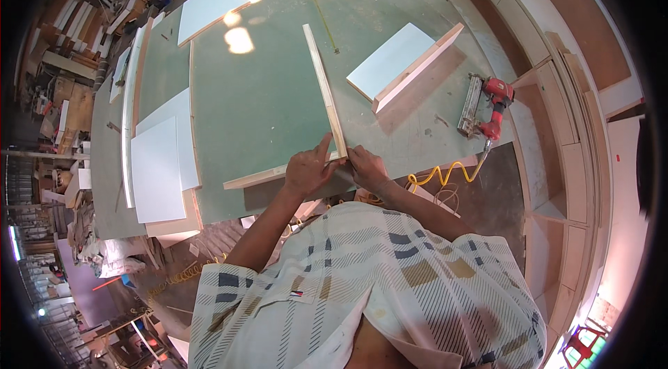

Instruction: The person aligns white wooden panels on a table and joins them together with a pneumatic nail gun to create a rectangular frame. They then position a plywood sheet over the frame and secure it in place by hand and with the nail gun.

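A long thin wooden strip (321, 84) stands on edge on a large green panel (257, 98) and runs away from me. A second strip (257, 177) lies along the panel's near edge, and the two meet at a corner in front of me. My left hand (309, 169) presses on that corner joint, fingers on both strips. My right hand (365, 166) pinches the near end of the long strip from the right side.
A red nail gun (487, 108) with a yellow coiled hose (445, 175) lies at the bench's right edge. A white board with a wooden lip (400, 63) sits to the right, and white panels (158, 160) lie at the left. Wooden cabinet carcasses (557, 125) stand along the right.
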The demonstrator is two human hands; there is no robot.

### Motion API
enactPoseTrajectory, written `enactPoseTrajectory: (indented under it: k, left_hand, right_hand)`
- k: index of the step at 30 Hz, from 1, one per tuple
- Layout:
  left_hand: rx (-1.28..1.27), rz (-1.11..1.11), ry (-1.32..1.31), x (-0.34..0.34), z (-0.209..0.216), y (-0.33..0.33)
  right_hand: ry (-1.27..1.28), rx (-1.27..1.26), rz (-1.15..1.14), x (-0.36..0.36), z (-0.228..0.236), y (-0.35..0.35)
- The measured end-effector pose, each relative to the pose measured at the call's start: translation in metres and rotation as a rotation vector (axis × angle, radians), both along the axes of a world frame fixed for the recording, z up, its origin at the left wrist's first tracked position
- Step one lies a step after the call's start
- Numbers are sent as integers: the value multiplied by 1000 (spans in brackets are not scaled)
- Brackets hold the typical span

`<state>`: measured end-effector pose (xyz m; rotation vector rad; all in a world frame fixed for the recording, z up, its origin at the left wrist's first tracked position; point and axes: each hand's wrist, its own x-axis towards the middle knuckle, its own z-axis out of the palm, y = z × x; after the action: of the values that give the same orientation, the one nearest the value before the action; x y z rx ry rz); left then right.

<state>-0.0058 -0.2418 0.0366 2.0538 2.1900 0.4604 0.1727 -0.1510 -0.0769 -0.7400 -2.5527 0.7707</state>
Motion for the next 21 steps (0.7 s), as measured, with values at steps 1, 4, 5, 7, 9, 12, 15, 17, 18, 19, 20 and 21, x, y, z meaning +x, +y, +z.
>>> enactPoseTrajectory:
  k: [1,4,5,7,9,12,15,17,18,19,20,21]
  left_hand:
    - [-20,25,-40,2,5,1]
    - [33,13,-26,-1,-1,-1]
    - [104,-25,28,-3,-6,-2]
    - [73,-56,47,-2,-2,0]
    - [40,-83,68,-1,0,0]
    - [48,-65,47,-1,1,0]
    - [68,-67,29,0,3,0]
    - [37,-63,39,0,5,1]
    - [33,-64,39,1,5,1]
    - [34,-60,34,0,5,1]
    - [34,-57,29,0,4,0]
    - [30,-57,31,0,3,0]
  right_hand:
    - [0,0,-2,0,-1,0]
    - [33,-2,-4,-2,-2,-1]
    - [46,-2,0,-3,-1,-2]
    - [57,-2,-5,-1,-1,-2]
    - [43,-27,-34,-1,3,-3]
    - [5,-79,-46,0,15,-1]
    - [-6,-107,6,5,25,7]
    - [9,-127,-11,5,30,7]
    - [24,-144,-26,5,30,7]
    - [24,-148,-28,4,30,6]
    - [55,-132,-30,3,30,5]
    - [86,-115,-31,2,28,6]
